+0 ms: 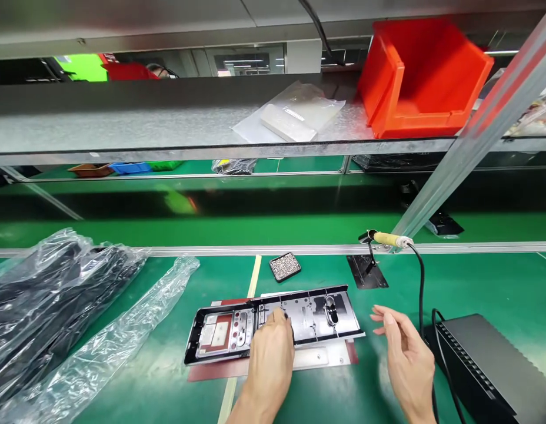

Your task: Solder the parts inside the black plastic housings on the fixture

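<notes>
A long black plastic housing (306, 315) lies open side up at the middle of the green bench, on a metal plate (317, 357) and a reddish sheet (220, 370). Over the housing's middle is my left hand (272, 347), its fingers curled down and closed against the inner surface; whatever they pinch is hidden. Right of the housing, my right hand (405, 347) hovers apart from it with fingers spread and nothing between them. Behind the housing sits a small black tray of tiny metal parts (285, 267).
A soldering iron (390, 238) rests on its stand (368, 272) at the right, its cable beside a black box (489, 365). Plastic-wrapped dark parts (56, 300) cover the left. A red bin (425, 82) and a clear bag (295, 112) occupy the shelf above.
</notes>
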A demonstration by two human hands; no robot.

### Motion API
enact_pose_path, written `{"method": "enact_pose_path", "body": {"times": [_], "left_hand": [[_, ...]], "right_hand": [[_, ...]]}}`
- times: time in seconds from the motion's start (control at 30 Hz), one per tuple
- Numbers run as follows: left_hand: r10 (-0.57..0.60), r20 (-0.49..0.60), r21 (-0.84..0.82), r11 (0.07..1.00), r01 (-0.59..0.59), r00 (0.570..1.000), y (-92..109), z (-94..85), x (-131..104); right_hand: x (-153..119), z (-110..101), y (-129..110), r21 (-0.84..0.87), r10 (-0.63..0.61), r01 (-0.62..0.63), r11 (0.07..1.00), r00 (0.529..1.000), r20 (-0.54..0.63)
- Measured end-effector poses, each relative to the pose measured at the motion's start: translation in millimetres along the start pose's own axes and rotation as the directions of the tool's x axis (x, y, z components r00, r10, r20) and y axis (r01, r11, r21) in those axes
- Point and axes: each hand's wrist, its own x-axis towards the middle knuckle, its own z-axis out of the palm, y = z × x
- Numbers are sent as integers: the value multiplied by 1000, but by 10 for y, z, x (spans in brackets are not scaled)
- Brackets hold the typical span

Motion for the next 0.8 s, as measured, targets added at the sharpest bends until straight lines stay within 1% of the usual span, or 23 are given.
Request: {"method": "enact_pose_path", "body": {"times": [0.1, 0.17, 0.23, 0.3, 0.33, 0.4, 0.5, 0.57, 0.63, 0.8], "left_hand": [[-31, 43, 53, 998, 28, 999, 76, 109, -46], [-49, 89, 75, 996, 42, 995, 106, 136, -68], [-49, 130, 73, 997, 40, 990, 120, 138, -72], [-54, 150, 69, 997, 44, 987, 120, 130, -62], [-60, 152, 72, 996, 49, 987, 113, 127, -55], [-68, 159, 86, 995, 55, 985, 91, 121, -44], [-77, 204, 90, 994, 59, 976, 45, 105, -47], [-94, 236, 54, 995, 83, 967, 8, 85, -63], [-109, 239, 8, 994, 110, 965, -40, 66, -87], [-82, 180, -82, 992, 98, 980, -219, 56, -201]], "right_hand": [[-102, 8, 63, 3, -87, 87, 996, 996, 19], [-174, 66, 78, -12, -207, 207, 978, 978, 36], [-236, 159, 81, -34, -358, 361, 932, 930, 81], [-284, 269, 85, -55, -484, 496, 866, 861, 155], [-302, 324, 89, -74, -522, 544, 836, 829, 200], [-331, 423, 105, -124, -556, 607, 785, 779, 289], [-362, 527, 136, -182, -572, 663, 726, 730, 375], [-377, 572, 153, -204, -588, 686, 698, 712, 383], [-390, 605, 165, -222, -602, 701, 678, 702, 380], [-428, 670, 200, -255, -652, 765, 592, 640, 407]]}}
